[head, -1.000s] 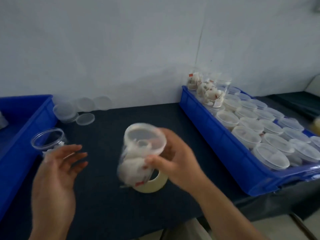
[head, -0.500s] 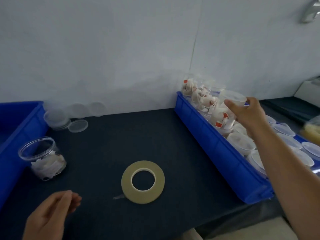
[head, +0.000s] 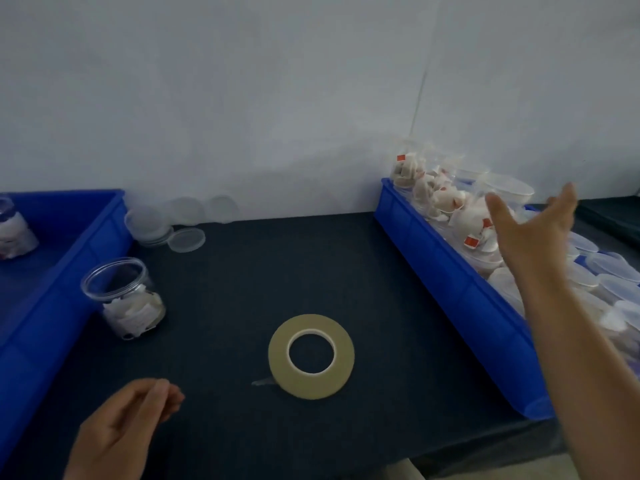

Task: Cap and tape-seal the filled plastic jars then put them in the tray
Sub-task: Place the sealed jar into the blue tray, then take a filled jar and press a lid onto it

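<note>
Dark navy bench (head: pixel 381 289) against a plain white wall (head: pixel 277 98), dim light. Tape roll (head: pixel 311 356) lies flat near the bench middle, yellowish, with a short loose end sticking out at its lower left. A blue tray on the right (head: pixel 450 282) runs from the wall toward the near edge and is packed with capped jars (head: pixel 616 292), translucent lids up. At its far end, jars stuffed with white packets (head: pixel 446 199) show red marks (can't tell lid state on all of these, blurred). A second blue tray on the left (head: pixel 52 299) is cut off by the frame, with one filled jar (head: pixel 14 233) standing at its far side. An uncapped clear jar (head: pixel 124 299) stands upright on the bench just beside the left tray's right wall, partly filled with white packets and with no lid on it. Stack of lids (head: pixel 152 226) near the wall by the left tray's corner, one loose lid (head: pixel 186 239) flat just beside the stack, and more round lids leaning on the wall (head: pixel 207 209) behind. Right hand (head: pixel 533 230) is raised over the right tray, fingers spread and straight, gripping nothing, palm toward the packet jars. Left hand (head: pixel 128 427) is low over the near left of the bench, fingers loosely curled, holding nothing, well apart from the tape roll and the uncapped jar.
</note>
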The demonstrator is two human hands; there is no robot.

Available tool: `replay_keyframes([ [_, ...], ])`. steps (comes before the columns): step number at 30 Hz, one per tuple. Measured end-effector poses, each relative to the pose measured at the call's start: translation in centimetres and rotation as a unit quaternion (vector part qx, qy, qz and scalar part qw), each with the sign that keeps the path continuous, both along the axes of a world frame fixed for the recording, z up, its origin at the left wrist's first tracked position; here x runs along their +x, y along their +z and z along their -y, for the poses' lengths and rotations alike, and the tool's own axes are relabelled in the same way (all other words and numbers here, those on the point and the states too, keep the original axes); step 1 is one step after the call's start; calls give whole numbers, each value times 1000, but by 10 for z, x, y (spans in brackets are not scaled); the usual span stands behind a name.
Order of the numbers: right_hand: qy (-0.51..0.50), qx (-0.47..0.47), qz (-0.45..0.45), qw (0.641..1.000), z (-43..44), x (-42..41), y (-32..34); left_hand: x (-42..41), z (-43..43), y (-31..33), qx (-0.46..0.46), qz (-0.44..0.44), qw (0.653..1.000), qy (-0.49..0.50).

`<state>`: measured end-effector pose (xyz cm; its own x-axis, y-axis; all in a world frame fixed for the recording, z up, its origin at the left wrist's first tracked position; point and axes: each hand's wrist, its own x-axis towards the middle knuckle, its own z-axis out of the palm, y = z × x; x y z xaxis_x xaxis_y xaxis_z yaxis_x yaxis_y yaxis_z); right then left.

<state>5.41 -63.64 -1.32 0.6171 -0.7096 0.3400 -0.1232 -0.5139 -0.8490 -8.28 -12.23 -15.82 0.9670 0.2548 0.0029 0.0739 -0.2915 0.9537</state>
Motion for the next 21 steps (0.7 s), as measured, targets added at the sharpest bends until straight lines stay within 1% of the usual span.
replay_keyframes([
  [2,22,-18,106,994,-40,-17,-10,-10,4,14,7,11,1000,-11],
  [3,53,-27,147,987,-66,-26,-16,-15,7,21,12,18,1000,-16],
  [4,104,-41,171,979,-94,-37,-25,-20,10,29,23,26,999,-26],
  [5,171,-61,174,968,-123,-46,-36,-26,13,36,40,35,998,-40],
  [6,249,-85,152,953,-151,-55,-51,-31,14,42,63,42,996,-55],
  [8,396,-154,82,901,-203,-72,-85,-39,13,51,122,52,987,-87],
  [9,442,-214,57,869,-226,-80,-104,-43,11,55,155,58,981,-106],
  [10,467,-277,50,838,-245,-88,-122,-47,8,59,192,68,971,-124],
  [11,480,-326,73,811,-258,-95,-140,-51,2,63,231,80,960,-135],
  [12,493,-344,109,792,-267,-100,-156,-55,-7,69,262,89,952,-134],
  [14,504,-340,172,775,-271,-106,-177,-59,-35,89,294,109,945,-86],
  [16,500,-331,198,775,-271,-106,-186,-57,-81,117,316,110,942,-7],
  [18,494,-317,188,787,-270,-102,-187,-43,-137,147,347,55,935,49],
  [19,491,-310,184,793,-270,-100,-187,-31,-167,160,372,0,926,62],
  [20,491,-303,183,796,-270,-99,-186,-18,-196,170,400,-80,910,68],
  [21,491,-297,184,798,-271,-99,-186,-5,-221,177,435,-171,882,66],
])
